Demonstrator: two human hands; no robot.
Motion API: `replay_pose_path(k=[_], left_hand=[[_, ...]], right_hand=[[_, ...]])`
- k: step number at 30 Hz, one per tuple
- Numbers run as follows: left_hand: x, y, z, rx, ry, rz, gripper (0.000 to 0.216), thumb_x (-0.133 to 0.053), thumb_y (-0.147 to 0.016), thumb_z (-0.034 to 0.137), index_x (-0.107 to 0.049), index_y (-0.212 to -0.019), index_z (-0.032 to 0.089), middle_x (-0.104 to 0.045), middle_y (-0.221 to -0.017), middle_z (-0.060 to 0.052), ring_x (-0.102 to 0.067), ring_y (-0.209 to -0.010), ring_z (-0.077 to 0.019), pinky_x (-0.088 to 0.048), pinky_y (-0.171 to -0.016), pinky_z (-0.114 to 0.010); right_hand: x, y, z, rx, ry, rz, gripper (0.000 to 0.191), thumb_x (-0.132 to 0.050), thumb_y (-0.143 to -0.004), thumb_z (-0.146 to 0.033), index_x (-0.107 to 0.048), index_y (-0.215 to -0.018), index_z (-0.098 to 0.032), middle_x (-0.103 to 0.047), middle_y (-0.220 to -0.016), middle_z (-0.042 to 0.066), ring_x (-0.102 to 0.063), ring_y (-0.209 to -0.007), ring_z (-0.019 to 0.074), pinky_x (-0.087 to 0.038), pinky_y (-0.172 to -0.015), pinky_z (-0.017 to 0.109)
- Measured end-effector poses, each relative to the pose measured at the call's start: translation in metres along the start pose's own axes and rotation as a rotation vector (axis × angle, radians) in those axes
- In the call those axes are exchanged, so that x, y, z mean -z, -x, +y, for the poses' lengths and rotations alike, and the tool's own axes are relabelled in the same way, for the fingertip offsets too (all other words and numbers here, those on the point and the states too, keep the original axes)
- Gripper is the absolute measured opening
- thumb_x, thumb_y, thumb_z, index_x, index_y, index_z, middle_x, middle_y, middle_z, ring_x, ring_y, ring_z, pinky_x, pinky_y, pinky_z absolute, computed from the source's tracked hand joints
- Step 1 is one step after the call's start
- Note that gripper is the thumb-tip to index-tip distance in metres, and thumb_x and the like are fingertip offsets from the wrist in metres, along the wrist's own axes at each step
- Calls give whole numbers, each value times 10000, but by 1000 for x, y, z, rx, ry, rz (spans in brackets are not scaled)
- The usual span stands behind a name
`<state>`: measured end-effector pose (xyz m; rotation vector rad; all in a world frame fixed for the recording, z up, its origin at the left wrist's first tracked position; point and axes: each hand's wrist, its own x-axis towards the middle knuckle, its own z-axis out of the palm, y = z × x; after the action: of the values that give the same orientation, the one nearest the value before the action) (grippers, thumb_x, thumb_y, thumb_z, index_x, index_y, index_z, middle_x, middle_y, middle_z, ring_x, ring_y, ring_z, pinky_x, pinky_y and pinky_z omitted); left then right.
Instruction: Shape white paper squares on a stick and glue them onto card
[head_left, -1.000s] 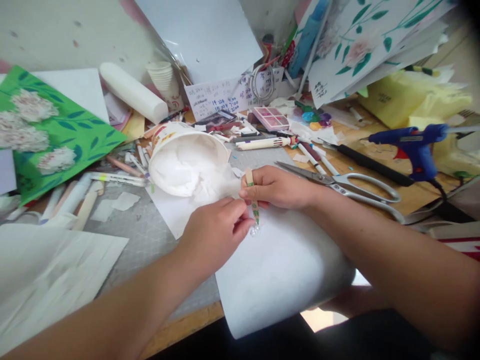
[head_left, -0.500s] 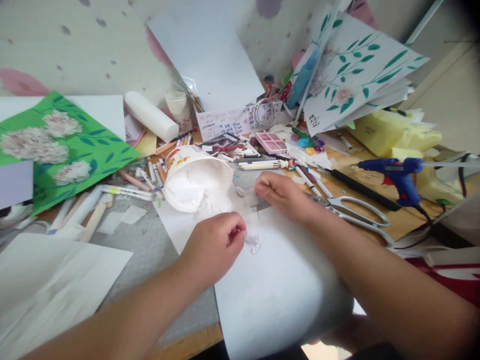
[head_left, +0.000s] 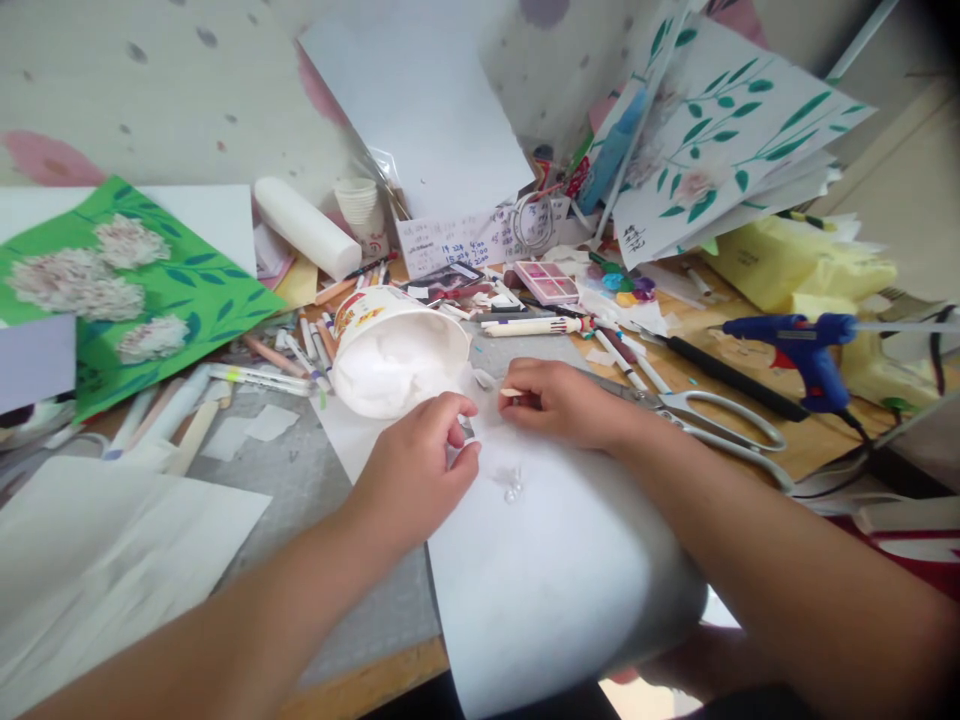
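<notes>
My left hand (head_left: 416,465) hovers over the white paper sheet (head_left: 540,590), its thumb and index finger apart with a gap between them. Just to its right, my right hand (head_left: 555,400) has its fingers curled and pinched together; whatever lies in them is too small to make out. Behind my left hand, a paper tub (head_left: 360,345) is tipped towards me, with white tissue (head_left: 397,370) inside its mouth. A small clear, shiny piece (head_left: 513,488) rests on the sheet below the hands.
Large scissors (head_left: 712,420) and a blue glue gun (head_left: 810,350) lie to the right. Pens and a pink palette (head_left: 547,283) clutter the back. At left are a green flower picture (head_left: 225,290), a white sheet (head_left: 112,570) and paper scraps on the grey cutting mat (head_left: 315,560).
The white tissue between my hands is no longer stretched there. My left thumb and index finger have parted. My right hand has turned and come slightly lower, and the view has shifted a little.
</notes>
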<state>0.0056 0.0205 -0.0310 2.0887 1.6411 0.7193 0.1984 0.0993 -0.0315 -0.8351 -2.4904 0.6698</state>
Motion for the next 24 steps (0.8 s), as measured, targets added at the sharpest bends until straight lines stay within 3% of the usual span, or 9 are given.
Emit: replay_pose_path(k=[5,7,10,17,24], left_hand=[[2,-5,-3,-130,-222,-40,292,-578,-762,140,-600,-1049,192,-581,-824,-10,-580,-652,-155,-472,-639,-313],[1,-5,-3,-139,-236,-42,297,-583,-763,145,-605,-1055,193,-582,-807,-5,-584,-655,-158,-481,-652,-318],[1,-5,-2,-129,-238,-44,292,-587,-759,146,-611,-1048,179,-582,-793,-7,-594,-682,-168,-486,-665,-320],[2,-3,0,-96,-212,-71,318,-580,-767,132,-610,-1076,202,-578,-795,3,-578,-656,-150,-467,-652,-301],[-3,0,-7,-158,-76,31,369,-563,-800,148,-531,-1164,197,-584,-757,22,-544,-576,-121,-440,-586,-260]], right_hand=[[2,2,0,-14,-1,-1,54,-549,-775,-131,-598,-777,-155,-515,-752,0,-483,-647,113,-360,-615,223],[2,3,-2,-10,16,-28,113,-603,-728,-136,-624,-837,-154,-536,-811,15,-505,-689,126,-367,-638,233],[1,3,-5,-3,40,-48,154,-632,-689,-130,-647,-841,-150,-535,-832,24,-508,-710,137,-363,-659,247],[-2,1,-1,-15,-24,3,127,-536,-744,-58,-619,-693,-139,-506,-705,-2,-481,-637,113,-337,-593,227],[2,1,-3,10,-162,-19,129,-539,-805,-121,-629,-714,-138,-527,-710,1,-525,-661,119,-388,-629,230]])
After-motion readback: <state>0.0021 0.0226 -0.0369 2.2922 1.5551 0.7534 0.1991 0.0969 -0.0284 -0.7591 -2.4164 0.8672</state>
